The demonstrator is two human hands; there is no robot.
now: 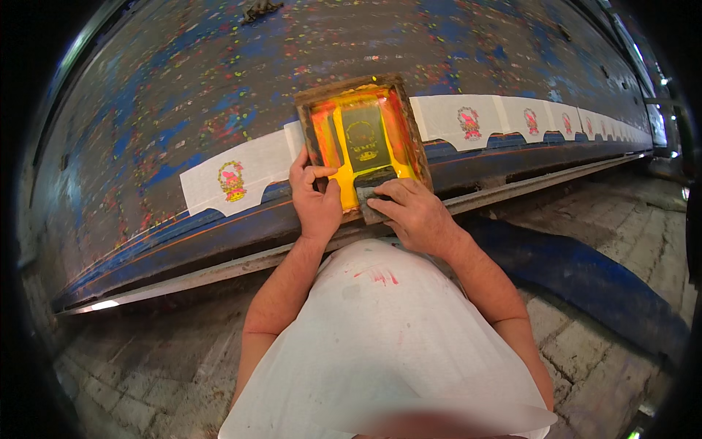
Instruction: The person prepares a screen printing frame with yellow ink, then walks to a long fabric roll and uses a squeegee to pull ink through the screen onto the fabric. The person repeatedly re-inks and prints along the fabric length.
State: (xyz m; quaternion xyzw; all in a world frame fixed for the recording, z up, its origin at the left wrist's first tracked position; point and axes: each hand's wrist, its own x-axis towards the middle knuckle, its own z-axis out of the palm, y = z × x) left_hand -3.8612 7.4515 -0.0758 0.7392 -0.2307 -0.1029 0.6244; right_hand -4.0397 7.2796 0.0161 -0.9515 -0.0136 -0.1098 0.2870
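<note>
A wooden-rimmed printing screen (416, 135) lies flat over a row of white cut pieces. Yellow ink pools along its inner sides and near end, with red stains by the rim; a dark wreath-like design shows in the mesh (363, 132). My left hand (317, 196) grips the frame's near left side, thumb and finger bent over the rim. In my right hand (418, 214) is a grey squeegee (370, 205), pinched at the screen's near end, its lower edge at the yellow ink. Left of the screen, a white piece (203, 186) bears a red, yellow and green print.
More white pieces (445, 115) with reddish prints run off to the right along the long, ink-spattered table (241, 80). A metal rail (504, 192) borders its near edge. Dark blue material (578, 267) lies below right, over the brick-like floor (146, 373).
</note>
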